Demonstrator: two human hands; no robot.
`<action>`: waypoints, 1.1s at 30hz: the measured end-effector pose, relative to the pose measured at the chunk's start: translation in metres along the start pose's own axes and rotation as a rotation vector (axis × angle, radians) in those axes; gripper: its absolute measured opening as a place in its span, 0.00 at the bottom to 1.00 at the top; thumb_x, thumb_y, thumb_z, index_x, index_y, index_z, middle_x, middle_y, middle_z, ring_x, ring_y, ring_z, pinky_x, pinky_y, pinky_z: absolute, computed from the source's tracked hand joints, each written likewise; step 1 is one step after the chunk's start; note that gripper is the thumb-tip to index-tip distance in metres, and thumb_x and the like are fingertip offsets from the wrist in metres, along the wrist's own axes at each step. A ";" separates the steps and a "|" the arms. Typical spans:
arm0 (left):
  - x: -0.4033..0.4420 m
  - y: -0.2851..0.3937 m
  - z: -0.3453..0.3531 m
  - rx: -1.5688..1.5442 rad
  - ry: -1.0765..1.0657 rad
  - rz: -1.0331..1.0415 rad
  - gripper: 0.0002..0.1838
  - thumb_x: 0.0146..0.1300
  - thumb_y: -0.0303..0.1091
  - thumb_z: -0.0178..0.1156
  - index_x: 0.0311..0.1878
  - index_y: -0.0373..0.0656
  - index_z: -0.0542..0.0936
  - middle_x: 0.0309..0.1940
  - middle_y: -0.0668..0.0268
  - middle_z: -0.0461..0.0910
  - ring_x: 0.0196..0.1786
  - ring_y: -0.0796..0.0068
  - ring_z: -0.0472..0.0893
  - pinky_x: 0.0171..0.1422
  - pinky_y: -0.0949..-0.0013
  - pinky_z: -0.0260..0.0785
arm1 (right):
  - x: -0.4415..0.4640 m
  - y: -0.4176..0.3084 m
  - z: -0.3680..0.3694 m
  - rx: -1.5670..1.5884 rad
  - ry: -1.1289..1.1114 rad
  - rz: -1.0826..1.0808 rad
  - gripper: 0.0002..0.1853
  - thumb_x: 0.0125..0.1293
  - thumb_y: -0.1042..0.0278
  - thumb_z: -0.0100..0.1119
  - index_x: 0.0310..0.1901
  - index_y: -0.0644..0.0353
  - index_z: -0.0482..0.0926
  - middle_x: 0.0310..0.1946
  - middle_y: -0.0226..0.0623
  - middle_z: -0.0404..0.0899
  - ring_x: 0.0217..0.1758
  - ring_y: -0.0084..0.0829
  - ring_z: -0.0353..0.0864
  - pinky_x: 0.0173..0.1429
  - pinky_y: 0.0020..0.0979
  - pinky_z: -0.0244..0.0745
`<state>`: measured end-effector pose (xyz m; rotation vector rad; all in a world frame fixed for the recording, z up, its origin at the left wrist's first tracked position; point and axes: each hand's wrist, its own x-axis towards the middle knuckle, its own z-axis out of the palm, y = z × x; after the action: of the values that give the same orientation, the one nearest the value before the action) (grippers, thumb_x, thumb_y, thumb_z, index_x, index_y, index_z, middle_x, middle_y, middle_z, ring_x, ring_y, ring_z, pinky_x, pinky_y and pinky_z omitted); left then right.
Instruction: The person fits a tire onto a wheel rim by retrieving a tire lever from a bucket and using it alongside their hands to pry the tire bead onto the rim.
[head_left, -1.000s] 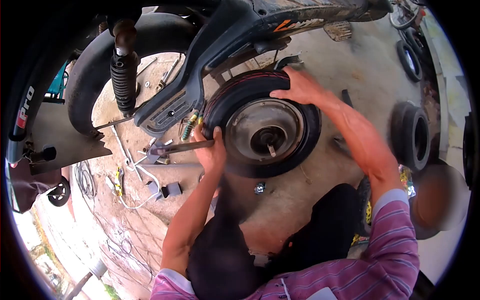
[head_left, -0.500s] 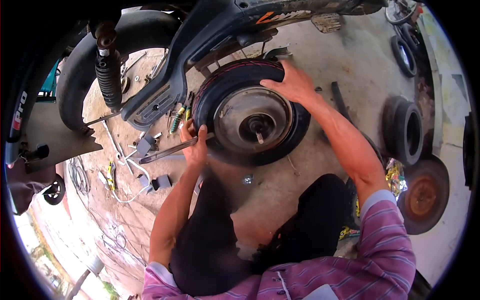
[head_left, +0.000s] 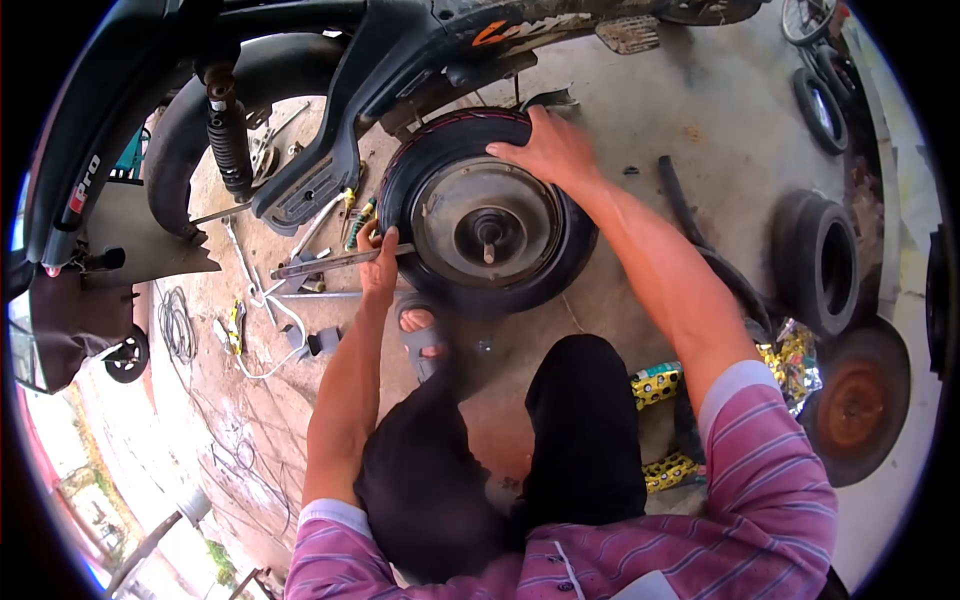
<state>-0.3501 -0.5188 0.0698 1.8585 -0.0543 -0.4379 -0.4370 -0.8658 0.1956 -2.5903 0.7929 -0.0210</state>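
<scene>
A black tyre (head_left: 575, 262) with red lines on its tread sits around a grey metal wheel hub (head_left: 440, 235), whose axle points up toward the camera. My left hand (head_left: 378, 265) is closed round a flat metal bar (head_left: 325, 264) at the tyre's left side; the bar's right end meets the tyre's inner edge. My right hand (head_left: 548, 150) grips the tyre's upper right edge, thumb on the sidewall and fingers over the tread, their tips partly hidden.
A scooter body (head_left: 400, 60) with a shock absorber (head_left: 228, 140) stands over the upper left. Tools, a white cable (head_left: 298, 335) and a wire coil (head_left: 178, 325) lie at left. Loose tyres (head_left: 815, 262), a rusty-hubbed wheel (head_left: 857, 400) and yellow packaging (head_left: 668, 470) are at right.
The tyre and both hands appear further left and slightly higher as the view shifts. My knee on the right has moved left, and a sandalled foot now shows below the bar. Both hands keep their holds.
</scene>
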 end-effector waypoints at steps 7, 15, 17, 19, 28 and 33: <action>-0.002 0.014 -0.003 -0.003 -0.049 -0.215 0.36 0.70 0.50 0.66 0.75 0.47 0.65 0.53 0.63 0.78 0.50 0.75 0.74 0.53 0.69 0.67 | -0.001 0.007 -0.004 -0.007 -0.038 0.018 0.48 0.54 0.24 0.68 0.60 0.62 0.76 0.53 0.52 0.83 0.57 0.50 0.85 0.57 0.50 0.81; -0.005 -0.012 -0.002 0.019 -0.030 0.007 0.30 0.79 0.50 0.53 0.78 0.48 0.66 0.65 0.63 0.74 0.60 0.73 0.75 0.62 0.65 0.69 | 0.008 0.005 0.001 0.015 0.014 -0.054 0.44 0.53 0.29 0.73 0.51 0.67 0.75 0.40 0.54 0.86 0.46 0.55 0.88 0.49 0.51 0.83; -0.018 0.034 0.003 -0.032 -0.062 -0.110 0.32 0.80 0.56 0.48 0.78 0.48 0.66 0.69 0.61 0.73 0.68 0.65 0.75 0.69 0.56 0.69 | 0.012 0.002 -0.005 0.000 -0.049 -0.046 0.42 0.54 0.28 0.71 0.49 0.66 0.75 0.40 0.54 0.86 0.46 0.54 0.88 0.46 0.50 0.84; -0.011 0.028 -0.014 -0.081 -0.029 -0.156 0.32 0.80 0.60 0.46 0.76 0.47 0.69 0.69 0.60 0.75 0.72 0.63 0.74 0.72 0.54 0.67 | 0.010 -0.005 -0.014 -0.035 -0.093 -0.023 0.42 0.55 0.28 0.71 0.50 0.66 0.76 0.41 0.54 0.86 0.46 0.54 0.88 0.47 0.50 0.84; -0.009 0.070 -0.066 -0.509 0.154 -0.234 0.32 0.81 0.62 0.43 0.52 0.37 0.80 0.41 0.54 0.87 0.51 0.55 0.84 0.62 0.50 0.72 | 0.011 -0.006 -0.013 -0.007 -0.171 0.035 0.45 0.55 0.27 0.70 0.56 0.65 0.74 0.47 0.53 0.85 0.50 0.53 0.87 0.51 0.50 0.83; 0.000 0.065 -0.072 -0.723 0.084 -0.310 0.33 0.81 0.62 0.42 0.49 0.36 0.80 0.37 0.55 0.85 0.49 0.53 0.84 0.61 0.49 0.75 | 0.012 -0.003 -0.011 -0.016 -0.147 0.010 0.48 0.54 0.25 0.69 0.59 0.65 0.73 0.47 0.56 0.86 0.50 0.56 0.87 0.51 0.51 0.82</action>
<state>-0.3148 -0.4752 0.1487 1.1661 0.4052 -0.5084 -0.4268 -0.8746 0.2054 -2.5681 0.7545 0.1780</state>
